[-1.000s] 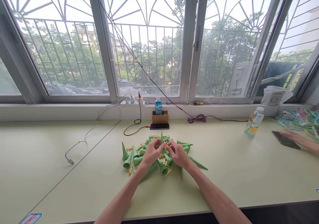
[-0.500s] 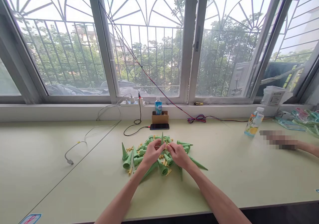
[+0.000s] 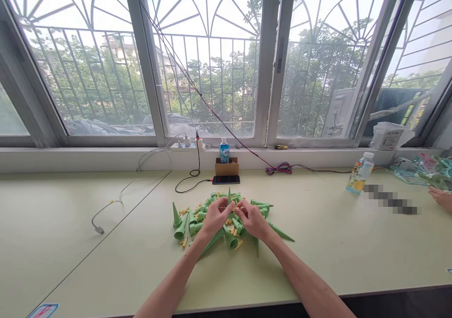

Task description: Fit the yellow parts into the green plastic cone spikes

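Observation:
A heap of green plastic cone spikes (image 3: 183, 226) and small yellow pieces (image 3: 183, 211) lies on the pale green table (image 3: 106, 252). Both my hands hover over the middle of the heap, fingertips meeting. My left hand (image 3: 216, 218) is curled, its thumb and fingers pinched round a green spike whose tip points up. My right hand (image 3: 251, 220) is also curled, fingers pinched on a small yellow piece held against that spike. More spikes (image 3: 280, 232) stick out from under my right wrist.
Behind the heap lie a dark phone (image 3: 226, 179), a cardboard holder (image 3: 226, 167) and a small water bottle (image 3: 224, 150). Cables (image 3: 116, 198) trail on the left. At the right stand a drink bottle (image 3: 359, 173) and another person's hand (image 3: 441, 198).
My hands stay over the heap, with only small finger shifts. The other person's hand at the right has drawn back toward the frame edge.

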The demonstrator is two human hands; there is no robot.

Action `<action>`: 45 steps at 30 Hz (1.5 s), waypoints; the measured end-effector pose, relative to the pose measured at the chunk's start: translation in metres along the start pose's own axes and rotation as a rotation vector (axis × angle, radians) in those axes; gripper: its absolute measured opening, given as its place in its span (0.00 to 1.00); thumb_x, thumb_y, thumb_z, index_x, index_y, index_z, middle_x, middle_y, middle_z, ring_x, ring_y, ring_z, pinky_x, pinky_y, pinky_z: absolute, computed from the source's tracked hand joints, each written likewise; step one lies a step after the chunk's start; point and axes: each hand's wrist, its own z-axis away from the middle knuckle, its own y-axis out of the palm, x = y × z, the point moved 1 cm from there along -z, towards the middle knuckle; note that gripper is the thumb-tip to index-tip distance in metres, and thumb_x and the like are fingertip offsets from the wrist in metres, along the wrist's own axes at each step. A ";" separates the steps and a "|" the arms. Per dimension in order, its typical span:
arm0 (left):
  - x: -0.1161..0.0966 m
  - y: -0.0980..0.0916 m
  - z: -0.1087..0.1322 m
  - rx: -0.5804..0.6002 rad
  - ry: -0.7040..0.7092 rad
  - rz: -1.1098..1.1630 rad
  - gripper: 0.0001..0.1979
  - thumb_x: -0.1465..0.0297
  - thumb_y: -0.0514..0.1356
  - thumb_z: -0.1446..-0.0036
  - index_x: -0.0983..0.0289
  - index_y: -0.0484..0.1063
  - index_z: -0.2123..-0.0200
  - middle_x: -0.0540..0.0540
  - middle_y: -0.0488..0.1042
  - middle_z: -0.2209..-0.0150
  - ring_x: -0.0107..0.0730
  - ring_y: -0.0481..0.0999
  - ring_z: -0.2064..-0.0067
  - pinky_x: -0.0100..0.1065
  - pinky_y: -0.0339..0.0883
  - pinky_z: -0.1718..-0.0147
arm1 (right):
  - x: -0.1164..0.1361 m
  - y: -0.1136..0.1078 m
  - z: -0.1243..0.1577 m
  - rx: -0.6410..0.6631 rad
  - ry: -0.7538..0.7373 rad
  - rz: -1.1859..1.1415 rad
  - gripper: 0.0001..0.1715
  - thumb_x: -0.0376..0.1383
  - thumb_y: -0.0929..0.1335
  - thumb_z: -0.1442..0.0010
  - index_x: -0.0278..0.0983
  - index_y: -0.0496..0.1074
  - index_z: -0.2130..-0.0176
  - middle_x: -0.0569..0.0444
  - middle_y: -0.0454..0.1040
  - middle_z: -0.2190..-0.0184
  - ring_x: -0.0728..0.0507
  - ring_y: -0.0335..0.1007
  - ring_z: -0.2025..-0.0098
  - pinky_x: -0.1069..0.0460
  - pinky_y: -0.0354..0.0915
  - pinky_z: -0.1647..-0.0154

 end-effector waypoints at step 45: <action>0.004 0.000 0.000 0.017 0.012 -0.006 0.16 0.57 0.60 0.46 0.64 0.65 0.74 0.50 0.68 0.75 0.28 0.68 0.73 0.28 0.61 0.75 | -0.003 0.002 -0.001 -0.003 -0.022 -0.001 0.15 0.43 0.59 0.34 0.38 0.64 0.69 0.62 0.58 0.83 0.50 0.48 0.81 0.55 0.47 0.78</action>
